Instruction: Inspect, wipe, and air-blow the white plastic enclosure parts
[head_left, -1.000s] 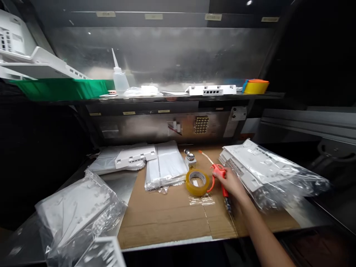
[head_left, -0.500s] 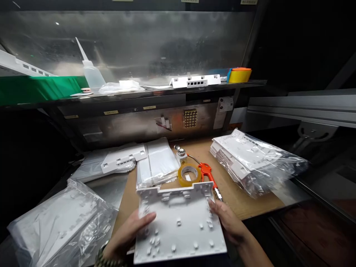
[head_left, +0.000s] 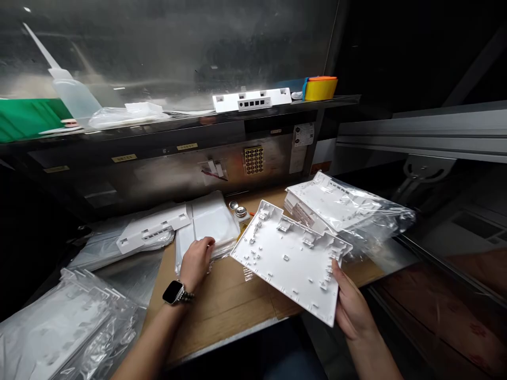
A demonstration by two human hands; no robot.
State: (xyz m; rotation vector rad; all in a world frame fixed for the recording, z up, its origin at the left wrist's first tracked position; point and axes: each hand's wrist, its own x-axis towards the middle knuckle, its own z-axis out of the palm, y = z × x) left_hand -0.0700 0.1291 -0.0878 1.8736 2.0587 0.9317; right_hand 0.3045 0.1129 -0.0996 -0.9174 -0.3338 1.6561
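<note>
My right hand (head_left: pixel 350 309) grips a flat white plastic panel (head_left: pixel 289 256) by its near right corner and holds it tilted above the cardboard sheet (head_left: pixel 222 303). The panel's ribbed inner side faces up. My left hand (head_left: pixel 196 261), with a watch on its wrist, rests on the near edge of a stack of clear plastic bags (head_left: pixel 208 227), fingers curled on the top one. The panel hides the tape roll and the red air gun.
A bag of white panels (head_left: pixel 348 208) lies at the right, another bagged pile (head_left: pixel 59 327) at the near left. A white bracket (head_left: pixel 152 229) lies left of the bags. The shelf above carries a squeeze bottle (head_left: pixel 73 95), a white part (head_left: pixel 251 100) and a yellow tub (head_left: pixel 320 87).
My left hand let go of the panel and moved to the stack of bags. My right hand swung the panel up and to the right. The view shifted right.
</note>
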